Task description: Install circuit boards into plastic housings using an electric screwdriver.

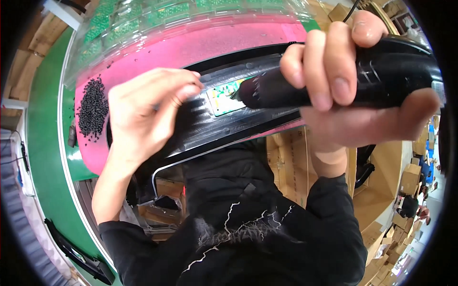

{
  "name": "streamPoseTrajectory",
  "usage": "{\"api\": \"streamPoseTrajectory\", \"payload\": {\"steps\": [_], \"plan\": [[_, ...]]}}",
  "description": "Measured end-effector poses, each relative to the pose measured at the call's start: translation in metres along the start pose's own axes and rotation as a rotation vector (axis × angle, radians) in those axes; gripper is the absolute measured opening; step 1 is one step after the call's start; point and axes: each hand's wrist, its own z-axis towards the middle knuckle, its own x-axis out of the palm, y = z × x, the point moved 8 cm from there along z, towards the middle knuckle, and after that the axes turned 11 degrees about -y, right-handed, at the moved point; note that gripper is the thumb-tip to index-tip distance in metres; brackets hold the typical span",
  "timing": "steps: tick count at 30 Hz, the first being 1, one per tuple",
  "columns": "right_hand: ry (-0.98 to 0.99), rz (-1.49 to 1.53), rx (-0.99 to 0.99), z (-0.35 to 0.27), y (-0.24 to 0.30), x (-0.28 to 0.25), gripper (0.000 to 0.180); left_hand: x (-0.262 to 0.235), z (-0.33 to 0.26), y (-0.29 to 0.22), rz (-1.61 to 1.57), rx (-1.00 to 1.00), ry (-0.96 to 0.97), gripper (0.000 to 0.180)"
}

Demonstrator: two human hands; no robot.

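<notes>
My right hand [329, 66] is wrapped round a thick black power screwdriver [286, 90], which lies nearly level and points left. Its tip is over a small green-and-white circuit board [222, 102], and the exact contact there is too small to make out. The board sits inside a long black plastic housing [191, 128] that slants across the bench. Above the housing's left part is my left hand [148, 107], thumb and forefinger pinched together; whatever may be between them is hidden.
A heap of small black screws [93, 108] lies left on the pink mat [229, 45]. Clear plastic trays [157, 24] with green boards stand at the far side. Cardboard boxes [291, 162] are below the bench's near edge. Another black housing [76, 252] is at lower left.
</notes>
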Motion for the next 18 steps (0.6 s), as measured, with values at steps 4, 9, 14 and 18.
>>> {"api": "streamPoseTrajectory", "payload": {"steps": [4,9,14,18], "plan": [[-0.286,0.174,0.024,0.002,-0.009,-0.022,0.056,0.015,-0.001,0.004,-0.086,-0.046,0.184,0.006],[-0.558,-0.093,0.191,0.001,-0.047,-0.046,0.045,0.036,-0.021,0.017,-0.046,-0.111,0.404,0.010],[0.287,0.599,-0.179,0.031,-0.056,-0.056,0.042,0.047,-0.021,0.012,-0.037,-0.102,0.480,0.010],[0.327,0.514,-0.228,0.030,-0.062,-0.060,0.040,0.049,-0.024,0.021,0.035,-0.163,0.512,0.012]]}}
